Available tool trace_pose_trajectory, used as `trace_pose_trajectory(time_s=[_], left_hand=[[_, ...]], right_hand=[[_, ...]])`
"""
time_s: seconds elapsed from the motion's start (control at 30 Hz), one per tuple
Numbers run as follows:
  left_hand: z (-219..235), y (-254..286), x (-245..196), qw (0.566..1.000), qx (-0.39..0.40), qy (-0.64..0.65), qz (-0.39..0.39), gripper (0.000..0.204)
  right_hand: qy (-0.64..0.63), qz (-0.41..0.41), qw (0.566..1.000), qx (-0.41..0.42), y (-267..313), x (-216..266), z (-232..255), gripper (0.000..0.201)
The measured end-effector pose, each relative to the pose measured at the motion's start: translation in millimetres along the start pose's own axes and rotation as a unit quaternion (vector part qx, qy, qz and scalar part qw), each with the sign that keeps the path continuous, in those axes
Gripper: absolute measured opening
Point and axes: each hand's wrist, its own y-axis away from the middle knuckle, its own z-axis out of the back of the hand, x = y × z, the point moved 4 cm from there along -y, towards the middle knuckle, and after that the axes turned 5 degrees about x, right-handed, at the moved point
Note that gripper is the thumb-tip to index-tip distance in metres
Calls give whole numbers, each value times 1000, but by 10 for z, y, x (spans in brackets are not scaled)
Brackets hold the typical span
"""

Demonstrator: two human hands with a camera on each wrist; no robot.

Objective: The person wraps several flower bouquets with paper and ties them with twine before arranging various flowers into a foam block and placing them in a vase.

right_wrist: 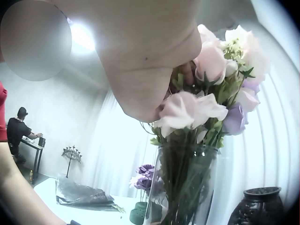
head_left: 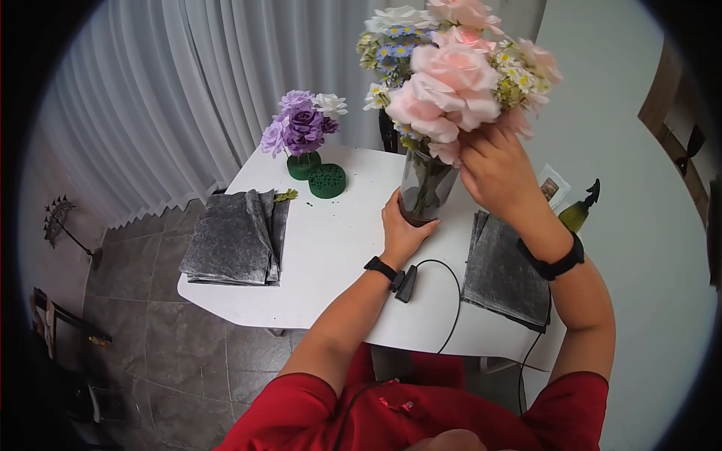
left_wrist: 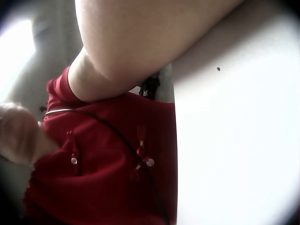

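Observation:
A glass vase [head_left: 430, 180] holds a bouquet of pink roses [head_left: 451, 79] with white and small blue blooms; its stems show through the glass in the right wrist view. Low on the vase, my left hand [head_left: 402, 231] grips the glass, thumb and fingers around the base. My right hand [head_left: 500, 171] reaches in just above the rim and holds the bouquet under the pink roses, its fingertips partly hidden by petals. The left wrist view shows only a forearm [left_wrist: 140, 37], a red shirt and the white tabletop.
Purple flowers [head_left: 301, 128] stand in a green foam block, with another green foam block [head_left: 327, 181] beside them. Dark grey sheets lie stacked at left [head_left: 229, 240] and right [head_left: 508, 270]. A black cable [head_left: 457, 301] crosses the table. A dark pot [right_wrist: 257, 206] stands behind the vase.

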Motion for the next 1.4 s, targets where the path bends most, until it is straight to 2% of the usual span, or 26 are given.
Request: trace_pose_trajectory(time_s=[0.07,0.13,0.17,0.23,0.33,0.43,0.47,0.53,0.57,0.63,0.67,0.73,0.77,0.83,0.87,0.93,0.97,1.03,1.07,1.13,1.17,1.2,1.27,1.3,1.33,1.4], left_hand=[[-49,-49,99,1000,21,16,-11,103],[-20,-85,195,999,37,30,-23,109],[60,-79,158,999,45,-4,-25,115],[300,-105,-16,997,66,-13,-31,123],[870,-322,-865,971,-21,-45,-234,109],[1196,-548,-1752,904,-141,-42,-402,101],[1206,-633,-1937,904,-141,-42,-403,101],[1184,-688,-2269,832,-148,-81,-528,90],[1191,-725,-2349,832,-148,-79,-528,90],[1074,-825,-2402,839,-64,-236,-486,66],[1054,-866,-2372,841,-65,-235,-484,66],[1041,-923,-2283,862,-28,-121,-491,41],[1034,-923,-2257,863,-27,-123,-490,41],[1079,-912,-2224,857,-82,-97,-499,27],[1084,-938,-2211,857,-83,-98,-498,27],[1156,-946,-2192,817,-192,-102,-534,25],[1160,-963,-2215,816,-199,-97,-534,24],[1167,-1032,-2225,822,-199,-78,-528,22],[1185,-1073,-2258,826,-202,-58,-523,21],[1201,-1113,-2352,815,-217,-59,-534,15],[1205,-1127,-2431,834,-197,-34,-514,14],[1205,-1146,-2459,852,-178,-9,-491,15],[1188,-1198,-2470,842,-170,-30,-512,16],[1172,-1218,-2494,862,-147,-20,-485,15],[1159,-1237,-2513,880,-123,-10,-458,15],[1179,-1272,-2557,879,-111,-23,-463,14]], right_hand=[[8,-7,999,42,33,-44,-27,31],[-38,17,998,-56,42,-20,78,34],[-36,17,997,-59,83,-7,90,34],[-94,-48,990,-96,227,-30,87,37],[-131,-83,983,-101,355,-78,-89,35],[-173,-102,967,-158,382,-184,-256,30],[-173,-103,967,-159,376,-205,-244,30],[-175,-72,974,-125,330,-239,-199,25],[-173,-72,974,-124,304,-274,-171,25],[-236,-113,936,-237,289,-368,-57,18],[-237,-112,936,-234,255,-369,-27,18],[-276,-164,910,-263,233,-411,9,16],[-279,-166,909,-263,244,-416,0,16],[-336,-190,892,-235,285,-449,-59,15],[-337,-190,892,-235,316,-459,-86,15],[-373,-169,888,-208,384,-455,-193,17],[-374,-170,888,-208,414,-483,-222,17],[-324,-137,925,-146,423,-498,-276,18],[-323,-137,925,-146,425,-494,-253,18],[-187,-154,951,-192,428,-434,-95,21],[-186,-153,951,-192,425,-360,-24,21],[-139,-130,960,-205,423,-225,75,23],[-93,-107,966,-217,324,-62,100,25],[-73,-78,974,-198,226,19,63,27],[-53,-49,981,-178,169,58,31,28],[-38,-42,981,-185,79,-79,-14,25]])
